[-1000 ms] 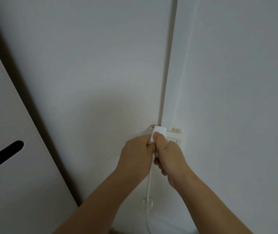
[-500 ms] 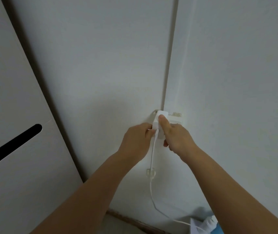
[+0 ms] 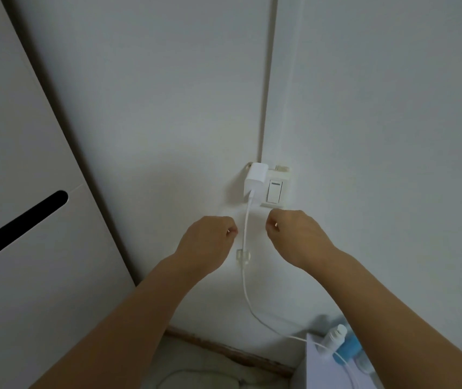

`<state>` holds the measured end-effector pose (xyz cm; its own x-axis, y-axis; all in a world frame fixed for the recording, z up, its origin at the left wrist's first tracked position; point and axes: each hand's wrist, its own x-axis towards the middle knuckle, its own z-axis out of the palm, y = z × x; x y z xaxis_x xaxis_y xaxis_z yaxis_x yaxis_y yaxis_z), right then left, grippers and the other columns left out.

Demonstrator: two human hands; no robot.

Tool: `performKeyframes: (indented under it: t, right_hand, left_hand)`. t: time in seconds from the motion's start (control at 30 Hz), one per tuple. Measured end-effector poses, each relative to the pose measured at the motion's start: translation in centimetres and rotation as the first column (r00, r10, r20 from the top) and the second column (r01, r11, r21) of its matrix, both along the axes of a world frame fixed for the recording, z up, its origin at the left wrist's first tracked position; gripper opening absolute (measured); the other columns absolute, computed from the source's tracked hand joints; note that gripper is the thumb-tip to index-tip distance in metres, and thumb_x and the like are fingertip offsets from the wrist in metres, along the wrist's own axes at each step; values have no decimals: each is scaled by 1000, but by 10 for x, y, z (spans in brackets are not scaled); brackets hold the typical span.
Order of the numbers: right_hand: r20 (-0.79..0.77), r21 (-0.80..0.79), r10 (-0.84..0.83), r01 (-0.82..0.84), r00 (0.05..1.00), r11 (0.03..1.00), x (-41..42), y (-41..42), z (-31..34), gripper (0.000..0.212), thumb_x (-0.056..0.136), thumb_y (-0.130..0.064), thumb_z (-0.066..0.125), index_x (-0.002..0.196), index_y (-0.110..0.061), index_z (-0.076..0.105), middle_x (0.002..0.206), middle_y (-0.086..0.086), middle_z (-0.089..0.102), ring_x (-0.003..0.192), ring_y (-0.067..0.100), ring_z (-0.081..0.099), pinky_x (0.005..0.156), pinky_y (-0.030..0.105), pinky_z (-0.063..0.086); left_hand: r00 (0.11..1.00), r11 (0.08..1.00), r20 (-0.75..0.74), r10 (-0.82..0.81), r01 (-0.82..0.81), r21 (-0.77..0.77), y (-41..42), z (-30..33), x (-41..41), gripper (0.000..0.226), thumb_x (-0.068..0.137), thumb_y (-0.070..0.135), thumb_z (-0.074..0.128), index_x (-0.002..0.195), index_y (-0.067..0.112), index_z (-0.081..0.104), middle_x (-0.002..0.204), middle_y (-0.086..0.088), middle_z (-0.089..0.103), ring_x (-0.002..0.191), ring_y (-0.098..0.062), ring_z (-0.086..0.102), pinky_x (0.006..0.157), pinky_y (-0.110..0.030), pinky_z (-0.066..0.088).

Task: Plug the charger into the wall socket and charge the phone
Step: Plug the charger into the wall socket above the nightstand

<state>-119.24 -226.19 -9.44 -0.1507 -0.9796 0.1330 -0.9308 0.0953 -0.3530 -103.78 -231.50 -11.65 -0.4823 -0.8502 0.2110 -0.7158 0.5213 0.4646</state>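
Note:
The white charger (image 3: pixel 255 181) sits plugged into the wall socket (image 3: pixel 276 189), beside its white switch. Its white cable (image 3: pixel 245 276) hangs down past a clear clip (image 3: pixel 243 255) on the wall and runs to the lower right. My left hand (image 3: pixel 206 240) hovers left of the cable, below the charger, fingers curled and holding nothing. My right hand (image 3: pixel 297 237) hovers right of the cable, just under the socket, also curled and empty. Neither hand touches the charger. The phone is not in view.
A white cabinet (image 3: pixel 27 220) with a dark slot handle stands at the left. A white box (image 3: pixel 325 366) with a white bottle and a blue container (image 3: pixel 346 348) sits at the lower right. A brown skirting board (image 3: pixel 224 349) runs along the floor.
Both hands have let go of the charger and drawn back down and apart from it. The charger now stays in the socket by itself. The view has tilted lower.

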Motion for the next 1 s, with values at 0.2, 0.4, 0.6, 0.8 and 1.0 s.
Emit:
performKeyframes:
  t: [0.2, 0.4, 0.6, 0.8, 1.0]
  right_hand:
    - [-1, 76, 11, -11, 1000, 997, 3, 28, -18, 24, 92, -19, 40, 97, -7, 60, 93, 12, 67, 80, 28, 59, 69, 35, 49]
    - [2, 132, -23, 23, 1000, 991, -2, 59, -44, 23, 92, -19, 41, 96, -8, 61, 91, 11, 68, 71, 22, 52, 64, 30, 43]
    - [1, 235, -106, 103, 994, 967, -18, 91, -72, 24, 92, -20, 40, 100, -8, 61, 98, 11, 67, 82, 24, 59, 72, 32, 47]
    - [-7, 335, -151, 144, 989, 931, -48, 116, -99, 25, 92, -17, 39, 101, -7, 60, 104, 12, 66, 91, 26, 61, 77, 32, 48]
    - [-25, 371, -132, 132, 991, 919, -87, 143, -135, 25, 92, -16, 38, 98, -8, 61, 101, 10, 68, 89, 24, 62, 69, 29, 44]
  left_hand:
    - [996, 998, 93, -3, -3, 63, 19, -24, 15, 22, 89, 16, 41, 90, 13, 63, 74, 2, 56, 72, -17, 52, 65, -26, 39]
    - [986, 987, 157, -57, 32, 158, 36, -58, 26, 20, 87, 17, 40, 79, 16, 58, 65, 9, 49, 64, -12, 48, 61, -23, 36]
    - [965, 963, 239, -106, 40, 265, 55, -92, 23, 20, 86, 20, 41, 68, 20, 50, 64, 7, 49, 66, -16, 49, 60, -25, 36]
    - [963, 946, 226, -148, 72, 316, 81, -109, -5, 17, 85, 19, 45, 73, 16, 57, 74, 1, 56, 73, -19, 53, 64, -31, 39]
    - [961, 930, 256, -108, 6, 368, 106, -134, -41, 19, 85, 20, 44, 81, 14, 62, 83, -5, 63, 85, -25, 59, 71, -33, 44]
